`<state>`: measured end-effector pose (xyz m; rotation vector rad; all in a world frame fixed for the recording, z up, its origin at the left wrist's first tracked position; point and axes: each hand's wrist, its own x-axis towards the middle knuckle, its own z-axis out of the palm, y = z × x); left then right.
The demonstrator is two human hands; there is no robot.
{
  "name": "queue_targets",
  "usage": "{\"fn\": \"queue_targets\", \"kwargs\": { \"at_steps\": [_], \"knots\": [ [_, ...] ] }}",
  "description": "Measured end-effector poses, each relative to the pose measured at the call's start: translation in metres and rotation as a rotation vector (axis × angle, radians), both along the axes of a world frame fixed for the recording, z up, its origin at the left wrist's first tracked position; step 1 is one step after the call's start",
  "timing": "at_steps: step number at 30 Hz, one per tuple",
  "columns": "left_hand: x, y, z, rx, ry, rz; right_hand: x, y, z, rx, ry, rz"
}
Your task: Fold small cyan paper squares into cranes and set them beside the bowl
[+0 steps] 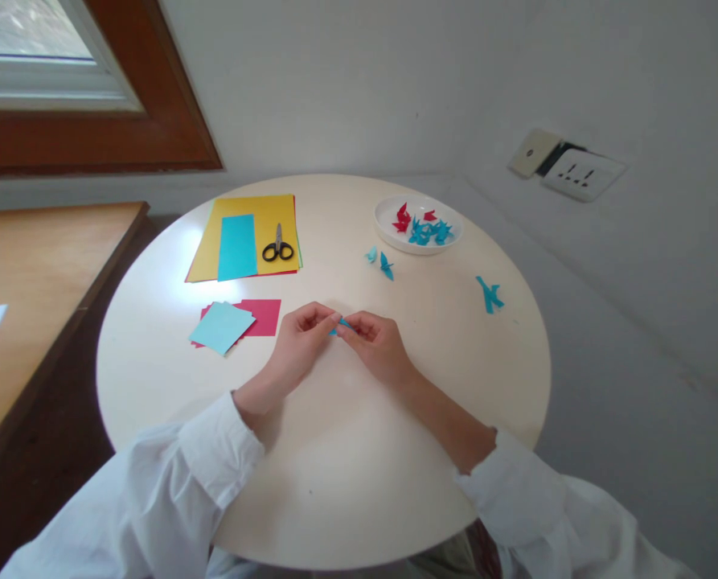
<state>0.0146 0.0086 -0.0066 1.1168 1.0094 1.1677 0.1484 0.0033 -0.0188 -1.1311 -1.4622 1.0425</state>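
Between the fingertips of both hands is a small piece of folded blue paper (346, 323), mostly covered by the fingers. My left hand (305, 335) pinches it from the left, and my right hand (378, 344) pinches it from the right. Just beyond the hands lie a blue paper crane (386, 266) and a smaller pale-blue folded piece (371, 255). Left of my left hand, pale-blue paper squares (222, 326) rest on red squares (265, 318).
A white plate (385, 231) with red and blue folded cranes stands at the back right. Blue paper strips (490, 295) lie at the right. Black-handled scissors (278, 245) rest on yellow sheets (205, 261), beside a blue rectangle (236, 246). A wooden surface (45, 265) is at far left.
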Motion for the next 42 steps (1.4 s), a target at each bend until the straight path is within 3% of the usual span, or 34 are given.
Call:
{"fn": "queue_targets", "kwargs": {
  "at_steps": [6, 12, 19, 26, 30, 36, 42],
  "knots": [
    [0.0003, -0.0005, 0.0045, 0.029, 0.075, -0.046, 0.0029, 0.0006, 0.0002, -0.004, -0.035, -0.02],
    [-0.0002, -0.0032, 0.0081, 0.117, 0.304, -0.076, 0.0042, 0.0018, 0.001, 0.006, 0.004, -0.027],
    [0.0001, -0.0043, 0.007, 0.152, 0.34, -0.051, 0.0005, 0.0033, 0.0043, 0.004, 0.109, -0.073],
    [-0.0002, -0.0052, 0.0039, 0.189, 0.458, -0.147, 0.0025, 0.0034, 0.0057, -0.006, 0.118, -0.113],
    [-0.001, -0.0044, 0.0027, 0.179, 0.445, -0.229, 0.004, 0.0032, 0.0044, 0.009, 0.106, -0.131],
    [0.0012, -0.003, -0.0006, 0.142, 0.328, -0.163, 0.0024, 0.0056, 0.0019, -0.01, 0.144, -0.146],
    [-0.0002, -0.0025, 0.0012, 0.122, 0.354, -0.16, 0.0044, 0.0057, 0.0033, -0.01, 0.149, -0.171]
  ]
}}
